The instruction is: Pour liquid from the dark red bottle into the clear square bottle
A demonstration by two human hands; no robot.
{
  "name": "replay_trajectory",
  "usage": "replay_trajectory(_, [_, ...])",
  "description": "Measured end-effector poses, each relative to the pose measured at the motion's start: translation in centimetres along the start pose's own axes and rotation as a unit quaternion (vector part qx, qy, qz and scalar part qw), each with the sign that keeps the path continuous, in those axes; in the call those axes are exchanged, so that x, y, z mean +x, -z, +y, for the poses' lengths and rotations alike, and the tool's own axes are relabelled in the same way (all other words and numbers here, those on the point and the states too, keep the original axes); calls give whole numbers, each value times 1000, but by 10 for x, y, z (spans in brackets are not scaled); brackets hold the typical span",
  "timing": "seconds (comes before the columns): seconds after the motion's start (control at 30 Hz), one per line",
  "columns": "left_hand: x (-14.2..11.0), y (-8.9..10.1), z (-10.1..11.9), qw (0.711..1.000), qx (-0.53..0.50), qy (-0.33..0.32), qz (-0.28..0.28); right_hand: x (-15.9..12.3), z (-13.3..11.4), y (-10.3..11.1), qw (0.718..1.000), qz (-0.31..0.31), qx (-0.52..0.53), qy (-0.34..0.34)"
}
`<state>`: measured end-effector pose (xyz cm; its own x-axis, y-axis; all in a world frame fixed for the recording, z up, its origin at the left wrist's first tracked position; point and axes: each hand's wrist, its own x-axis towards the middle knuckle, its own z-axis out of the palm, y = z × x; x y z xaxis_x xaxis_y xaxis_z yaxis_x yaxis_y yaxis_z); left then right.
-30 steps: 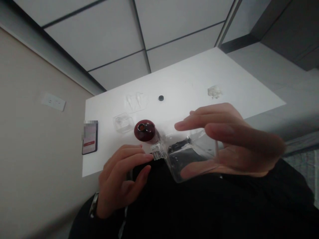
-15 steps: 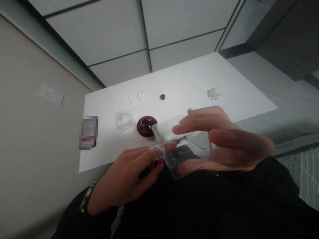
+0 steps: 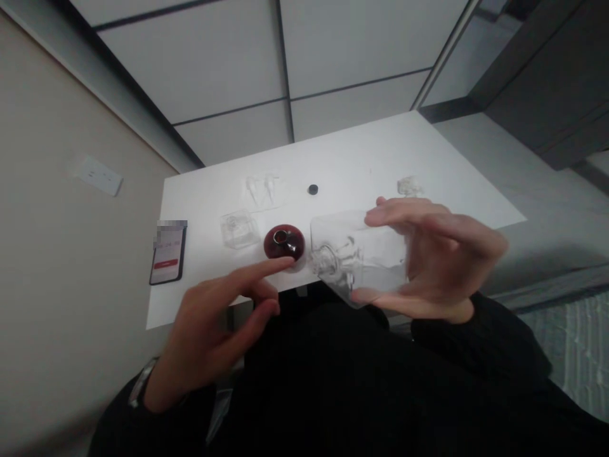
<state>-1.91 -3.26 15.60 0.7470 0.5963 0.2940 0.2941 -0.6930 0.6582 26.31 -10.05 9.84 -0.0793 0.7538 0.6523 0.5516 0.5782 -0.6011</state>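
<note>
My right hand [image 3: 440, 254] grips a clear square glass bottle [image 3: 361, 254] from its far side, with the fingers across the top and the thumb below. The bottle's short neck [image 3: 326, 259] faces left. My left hand [image 3: 214, 324] holds nothing, and its index finger reaches out to the near side of a round dark red bottle [image 3: 284, 243]. That fingertip touches or almost touches the red bottle, which stands on the white table [image 3: 361, 158] with its small open mouth upward. A small clear cube-shaped piece [image 3: 239, 230] stands left of it.
Farther back on the white table lie a clear plastic wrapper [image 3: 261, 190], a small black cap [image 3: 313, 189] and a pale crumpled lump [image 3: 409, 186]. A phone [image 3: 167, 263] lies at the left edge, near a beige wall with a socket plate [image 3: 99, 176].
My left hand has let go of the clear bottle's neck and moved left to the red bottle. The clear bottle has turned in my right hand, and the view has shifted slightly.
</note>
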Motion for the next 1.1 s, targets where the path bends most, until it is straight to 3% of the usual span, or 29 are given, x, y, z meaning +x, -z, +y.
replay_trajectory(0.1, [-14,-4,-22,993,-11,55,101,-5,11,-7,996,78,-14,42])
replay_trajectory(0.3, [-23,-28,-78,966,-39,89,238,-24,60,-24,994,52,60,-74])
replay_trajectory(0.47, [-27,-45,-107,960,-45,98,258,-28,113,-38,974,36,137,-175])
replay_trajectory(0.6, [-31,-53,-111,966,-41,103,235,-26,133,-47,957,45,184,-221])
replay_trajectory(0.73, [-33,-61,-110,969,-58,119,210,-21,124,-45,965,29,189,-182])
replay_trajectory(0.9, [-26,-90,-116,974,-116,131,144,3,84,-24,984,-15,124,-129])
replay_trajectory(1.1, [-14,-115,-118,963,-133,214,92,54,37,3,993,-107,-29,44])
